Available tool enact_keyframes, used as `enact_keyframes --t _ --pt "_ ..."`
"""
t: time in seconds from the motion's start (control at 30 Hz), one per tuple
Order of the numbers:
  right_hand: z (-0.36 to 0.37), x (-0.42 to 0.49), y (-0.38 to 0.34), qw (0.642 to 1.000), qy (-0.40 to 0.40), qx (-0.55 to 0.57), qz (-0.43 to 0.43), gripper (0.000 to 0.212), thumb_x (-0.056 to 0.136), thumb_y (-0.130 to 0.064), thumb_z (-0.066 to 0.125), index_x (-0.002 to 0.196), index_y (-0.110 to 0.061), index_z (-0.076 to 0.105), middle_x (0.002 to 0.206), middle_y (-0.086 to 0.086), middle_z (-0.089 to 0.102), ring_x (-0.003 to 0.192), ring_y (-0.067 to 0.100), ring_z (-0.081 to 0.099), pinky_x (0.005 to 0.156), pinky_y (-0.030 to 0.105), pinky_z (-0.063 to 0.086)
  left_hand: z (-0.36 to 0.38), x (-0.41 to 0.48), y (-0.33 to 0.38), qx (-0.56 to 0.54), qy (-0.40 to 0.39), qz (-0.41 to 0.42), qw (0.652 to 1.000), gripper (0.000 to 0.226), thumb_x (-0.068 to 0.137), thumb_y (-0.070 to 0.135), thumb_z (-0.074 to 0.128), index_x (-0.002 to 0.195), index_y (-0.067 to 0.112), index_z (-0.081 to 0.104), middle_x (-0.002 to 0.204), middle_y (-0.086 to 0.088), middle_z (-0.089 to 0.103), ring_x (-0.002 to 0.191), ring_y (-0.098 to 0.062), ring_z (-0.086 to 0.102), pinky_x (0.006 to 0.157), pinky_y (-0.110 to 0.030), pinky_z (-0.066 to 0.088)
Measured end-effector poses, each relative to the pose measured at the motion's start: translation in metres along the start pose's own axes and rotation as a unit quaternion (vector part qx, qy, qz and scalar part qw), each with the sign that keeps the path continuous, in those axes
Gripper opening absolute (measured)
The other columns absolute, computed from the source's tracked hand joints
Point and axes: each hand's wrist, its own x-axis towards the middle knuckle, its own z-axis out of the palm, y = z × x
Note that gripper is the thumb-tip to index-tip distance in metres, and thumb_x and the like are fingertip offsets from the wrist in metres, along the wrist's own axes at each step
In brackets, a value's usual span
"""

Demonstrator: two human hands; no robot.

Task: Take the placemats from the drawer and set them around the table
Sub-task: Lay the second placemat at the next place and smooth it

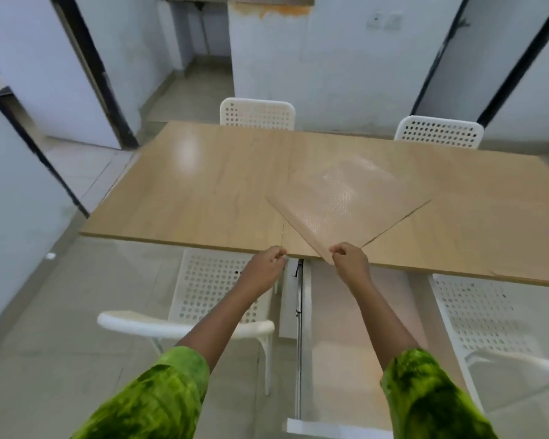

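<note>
The fingers of my right hand [349,259] pinch the near corner of the placemat [346,201] lying askew on the counter [203,191], while my left hand [268,259] curls just beside it, and I cannot tell whether it holds anything.

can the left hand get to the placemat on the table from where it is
Probably yes: the left hand is at the table edge beside the placemat, with nothing lying between them; the right hand pinches its near corner.
</note>
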Motion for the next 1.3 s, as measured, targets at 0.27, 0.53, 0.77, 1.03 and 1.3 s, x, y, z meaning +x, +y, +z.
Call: enact_keyframes --t 0.27,0.53,0.77,1.03,1.3 --pt "0.028 0.051 -0.025 0.982 -0.054 -0.178 -0.024 0.039 0.093 -0.016 0.045 0.131 -0.017 0.052 0.136 0.007 0.053 0.121 0.025 0.051 0.093 0.029 0.041 -0.021 0.061 -0.012 0.017 -0.051 -0.003 0.999 0.039 0.098 0.027 0.04 0.134 0.015 0.048 0.137 -0.004 0.051 0.122 -0.019 0.049 0.096 -0.03 0.041" --pt "0.06 0.079 -0.029 0.912 -0.065 -0.401 -0.063 0.028 0.092 -0.017 0.043 0.112 -0.001 0.054 0.115 0.017 0.059 0.103 0.032 0.058 0.079 0.033 0.044 -0.026 0.12 -0.018 -0.094 -0.083 -0.079 0.989 0.037 0.098 0.021 0.041 0.133 0.011 0.049 0.136 -0.005 0.052 0.124 -0.019 0.049 0.105 -0.038 0.04" --pt "0.064 0.089 -0.042 0.872 -0.094 -0.475 -0.071 0.022 0.091 -0.014 0.041 0.098 -0.003 0.059 0.111 0.016 0.064 0.097 0.031 0.059 0.077 0.032 0.044 -0.024 0.164 -0.02 -0.321 -0.096 -0.205 0.92 0.012 0.096 0.013 0.043 0.093 0.014 0.055 0.091 -0.001 0.054 0.082 -0.014 0.054 0.073 -0.031 0.047" --pt "0.047 0.099 -0.043 0.918 -0.055 -0.394 -0.016 0.033 0.093 -0.017 0.038 0.061 -0.012 0.031 0.097 0.022 0.064 0.076 0.025 0.049 0.066 0.029 0.03 -0.026 0.187 -0.018 -0.393 -0.18 -0.231 0.872 0.036 0.099 0.017 0.038 0.129 -0.001 0.045 0.128 -0.015 0.053 0.121 -0.026 0.052 0.096 -0.036 0.043" --pt "0.028 0.088 -0.059 0.935 0.075 -0.336 -0.086 0.013 0.094 -0.015 0.037 0.082 -0.012 0.038 0.07 0.017 0.055 0.059 0.024 0.044 0.049 0.033 0.022 -0.012 0.209 0.017 -0.373 -0.292 -0.187 0.861 0.066 0.092 0.042 0.05 0.147 0.013 0.027 0.146 -0.015 0.037 0.129 -0.033 0.044 0.088 -0.036 0.049"
